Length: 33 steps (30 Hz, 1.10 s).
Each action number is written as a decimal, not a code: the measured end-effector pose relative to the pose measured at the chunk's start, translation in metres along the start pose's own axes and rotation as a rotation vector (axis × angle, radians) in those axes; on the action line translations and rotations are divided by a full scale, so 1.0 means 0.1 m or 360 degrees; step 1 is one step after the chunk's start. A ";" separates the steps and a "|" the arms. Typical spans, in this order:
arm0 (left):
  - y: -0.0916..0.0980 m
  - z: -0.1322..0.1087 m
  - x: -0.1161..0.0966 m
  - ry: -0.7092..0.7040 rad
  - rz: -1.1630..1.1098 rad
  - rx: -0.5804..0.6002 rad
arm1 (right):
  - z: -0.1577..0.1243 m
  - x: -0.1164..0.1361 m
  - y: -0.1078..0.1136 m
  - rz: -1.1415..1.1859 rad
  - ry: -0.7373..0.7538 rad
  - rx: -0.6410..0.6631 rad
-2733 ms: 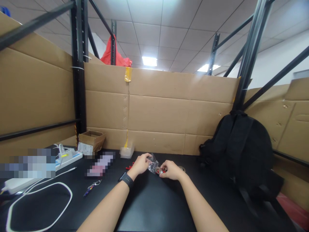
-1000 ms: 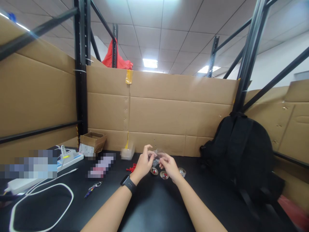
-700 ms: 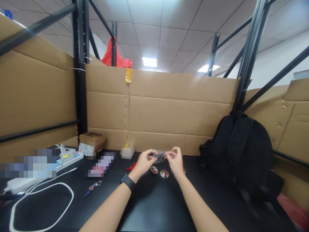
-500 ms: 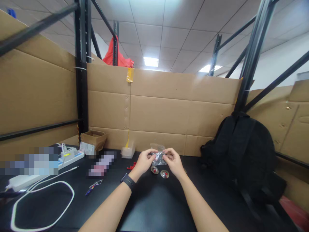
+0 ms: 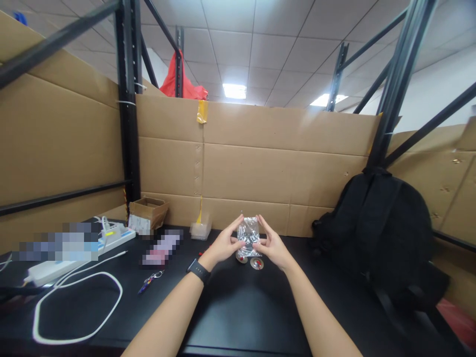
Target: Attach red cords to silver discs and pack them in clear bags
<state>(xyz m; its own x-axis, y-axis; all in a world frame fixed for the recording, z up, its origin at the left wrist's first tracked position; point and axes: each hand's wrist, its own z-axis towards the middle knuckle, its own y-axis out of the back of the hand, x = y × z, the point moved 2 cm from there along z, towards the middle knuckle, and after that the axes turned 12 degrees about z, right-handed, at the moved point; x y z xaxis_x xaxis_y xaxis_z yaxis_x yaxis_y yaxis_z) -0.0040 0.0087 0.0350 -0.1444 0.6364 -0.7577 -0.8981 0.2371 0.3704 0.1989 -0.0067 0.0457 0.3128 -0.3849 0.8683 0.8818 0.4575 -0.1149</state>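
Note:
A small clear plastic bag (image 5: 248, 233), shiny and wrinkled, is held upright in front of me. My left hand (image 5: 224, 244) grips its left side, thumb against the near face and fingers along the edge. On the opposite side my right hand (image 5: 274, 248) holds it the same way. Whether anything is inside the bag I cannot tell. Just below the bag, on the black table, lie a round metal disc with a red centre (image 5: 257, 263) and a second such disc (image 5: 241, 259), partly covered by the bag. Something red (image 5: 201, 254) shows behind my left wrist, mostly hidden.
To the left are a white cable (image 5: 121, 292), a power strip (image 5: 48, 270), a keychain (image 5: 148, 282) and a blurred-out item (image 5: 162, 248). A small cardboard box (image 5: 148, 212) and clear plastic container (image 5: 201, 229) stand behind. A black backpack (image 5: 375, 223) fills the right.
The plastic bag has been raised and turned so more of its face shows. My fingers have straightened upward along its sides. The view has shifted slightly.

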 end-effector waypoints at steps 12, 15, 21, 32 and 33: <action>0.01 0.03 0.03 0.0078 0.0011 -0.0091 | 0.06 -0.23 0.05 -0.0047 0.0216 -0.0394; 0.00 0.05 0.08 0.0114 0.0038 -0.0058 | 0.07 -0.24 0.05 -0.0028 0.0184 -0.0356; 0.01 0.08 0.14 0.0138 -0.0136 -0.0094 | 0.09 -0.23 0.09 -0.0070 0.0151 -0.0364; 0.12 0.05 -0.01 0.0135 0.0187 -0.0133 | 0.04 -0.09 0.00 -0.0122 -0.0015 -0.0280; 0.12 0.04 -0.02 0.0145 0.0192 -0.0122 | 0.04 -0.07 0.00 -0.0128 -0.0010 -0.0272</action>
<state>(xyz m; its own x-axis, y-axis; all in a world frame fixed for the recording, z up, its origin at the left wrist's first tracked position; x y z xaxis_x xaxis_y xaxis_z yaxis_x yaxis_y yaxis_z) -0.0127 0.0134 0.0436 -0.2873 0.5869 -0.7570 -0.9005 0.1038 0.4222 0.1953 -0.0011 0.0417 0.2371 -0.4093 0.8811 0.9511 0.2824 -0.1248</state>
